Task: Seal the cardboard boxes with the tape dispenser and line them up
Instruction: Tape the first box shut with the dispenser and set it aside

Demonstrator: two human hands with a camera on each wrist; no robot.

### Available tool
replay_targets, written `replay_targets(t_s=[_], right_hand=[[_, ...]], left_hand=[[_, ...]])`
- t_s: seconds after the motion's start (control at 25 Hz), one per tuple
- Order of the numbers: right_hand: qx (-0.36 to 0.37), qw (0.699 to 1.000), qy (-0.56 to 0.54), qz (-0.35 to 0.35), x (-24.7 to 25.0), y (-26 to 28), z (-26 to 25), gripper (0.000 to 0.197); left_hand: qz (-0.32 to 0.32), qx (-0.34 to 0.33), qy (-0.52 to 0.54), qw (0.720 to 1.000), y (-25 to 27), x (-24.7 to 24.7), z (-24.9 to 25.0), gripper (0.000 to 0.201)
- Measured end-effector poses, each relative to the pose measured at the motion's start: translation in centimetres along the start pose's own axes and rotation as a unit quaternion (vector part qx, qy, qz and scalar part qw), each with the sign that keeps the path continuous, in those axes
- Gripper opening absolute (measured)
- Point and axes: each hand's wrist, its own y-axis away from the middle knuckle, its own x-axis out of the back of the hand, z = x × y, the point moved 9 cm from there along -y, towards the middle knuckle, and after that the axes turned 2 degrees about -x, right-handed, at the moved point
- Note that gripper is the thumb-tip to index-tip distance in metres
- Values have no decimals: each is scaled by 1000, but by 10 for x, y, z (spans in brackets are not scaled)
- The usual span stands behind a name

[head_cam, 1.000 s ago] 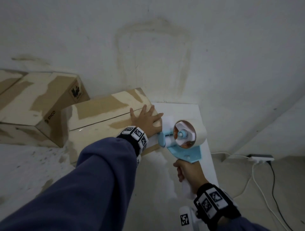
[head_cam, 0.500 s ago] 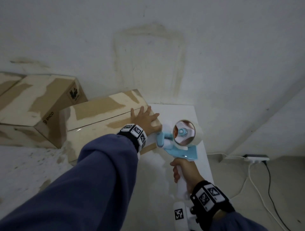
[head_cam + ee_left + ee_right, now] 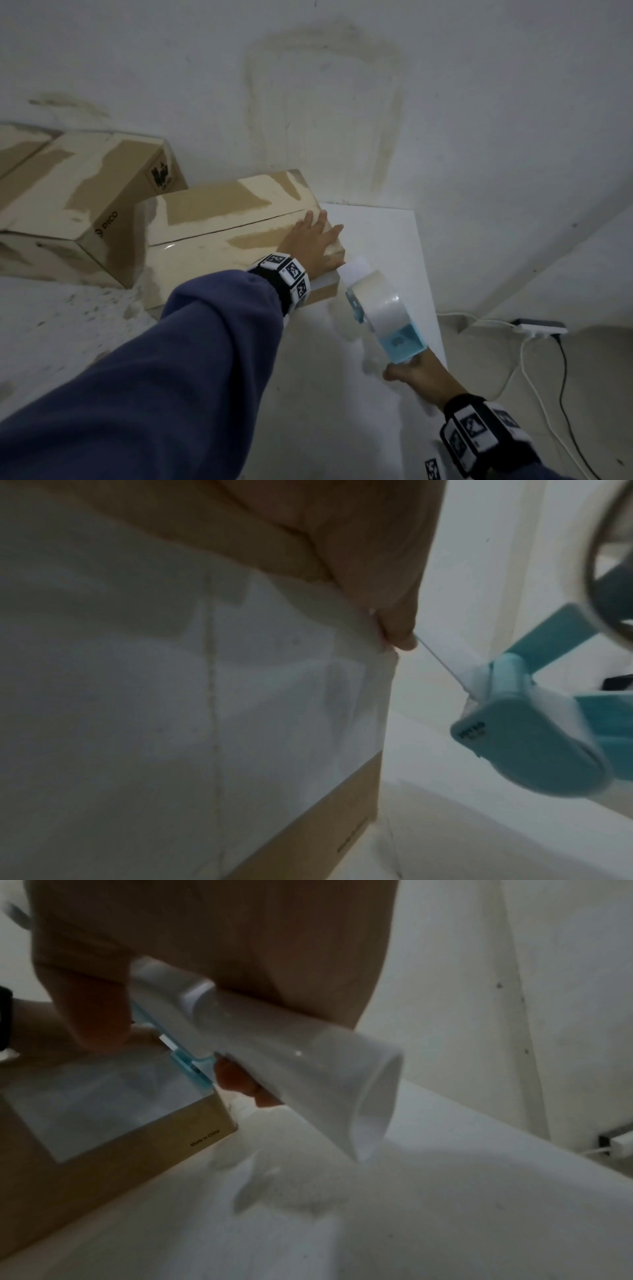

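Note:
A brown cardboard box [image 3: 219,236] lies on the white table [image 3: 383,240], its top seam closed and its near end covered with clear tape [image 3: 240,696]. My left hand [image 3: 310,240] lies flat on the box's right end, fingers spread, thumb at the taped edge [image 3: 400,634]. My right hand [image 3: 421,377] grips the white handle [image 3: 308,1069] of a blue tape dispenser [image 3: 383,318] with a white tape roll, held just right of the box's corner. A strip of tape runs from the box's edge to the dispenser head [image 3: 527,748].
Two more cardboard boxes [image 3: 85,192] stand to the left against the white wall. A power strip [image 3: 541,327] with white and black cables lies on the floor at the right, beyond the table's right edge.
The dispenser has swung down and away from the box's end, now tilted so the roll shows edge-on. My right hand moved toward me. The left hand stayed on the box.

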Motion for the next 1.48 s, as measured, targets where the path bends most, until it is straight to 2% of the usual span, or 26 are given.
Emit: replay_targets(t_s=[0.08, 0.12, 0.2, 0.32, 0.36, 0.4, 0.48, 0.6, 0.72, 0.84, 1.0, 1.04, 1.08, 1.12, 1.2, 1.24, 1.32, 1.36, 1.44, 1.48], right_hand=[[43, 994, 88, -39, -8, -4, -3, 44], [76, 982, 162, -63, -15, -8, -6, 44], [127, 935, 317, -91, -35, -19, -12, 39], [159, 841, 507, -101, -75, -37, -30, 42], [178, 815, 543, -97, -90, -43, -41, 42], [190, 801, 560, -92, -105, -48, -50, 43], [207, 789, 571, -91, -135, -60, -65, 47], [191, 773, 597, -104, -178, -77, -76, 53], [201, 791, 570, -96, -205, -88, -82, 54], [201, 789, 578, -54, -211, -98, -88, 56], [139, 858, 491, -68, -196, -105, -91, 64], [154, 881, 442, -61, -192, -101, -102, 56], [202, 897, 392, -30, -189, -91, -124, 44], [262, 893, 365, 39, -180, -80, -148, 29], [372, 836, 348, 205, -153, -55, -188, 11], [389, 807, 349, 274, -138, -49, -202, 12], [319, 800, 339, 380, -103, -54, -214, 22], [255, 816, 330, 401, -87, -64, -208, 32], [141, 862, 316, 371, -74, -85, -186, 53], [124, 876, 307, 350, -76, -90, -177, 61]], left_hand=[[-9, -31, -2, 999, -1, 1, 0, 73], [-20, -50, -3, 999, -2, 1, 0, 75], [-43, -80, -5, 996, -3, -1, 1, 80], [-59, -82, 17, 995, 2, -2, -3, 92], [-59, -70, 34, 995, 6, 0, -9, 97], [-57, -54, 59, 995, 11, 4, -19, 99], [-40, -17, 108, 993, 26, 16, -52, 97], [-12, 25, 122, 992, 55, 27, -113, 90], [-12, 61, 127, 990, 83, 19, -165, 82], [14, 104, 144, 984, 101, 11, -204, 77], [44, 127, 171, 976, 111, 2, -225, 77], [46, 129, 184, 973, 111, 0, -225, 78], [46, 133, 200, 970, 113, -2, -226, 79], [46, 134, 219, 965, 113, -4, -226, 80], [54, 135, 254, 956, 113, -6, -228, 81], [62, 133, 269, 952, 113, -5, -229, 81], [72, 131, 287, 946, 112, -6, -233, 82], [74, 131, 292, 945, 111, -6, -235, 83], [78, 132, 305, 940, 109, -7, -240, 84], [82, 132, 314, 937, 109, -7, -242, 84]])
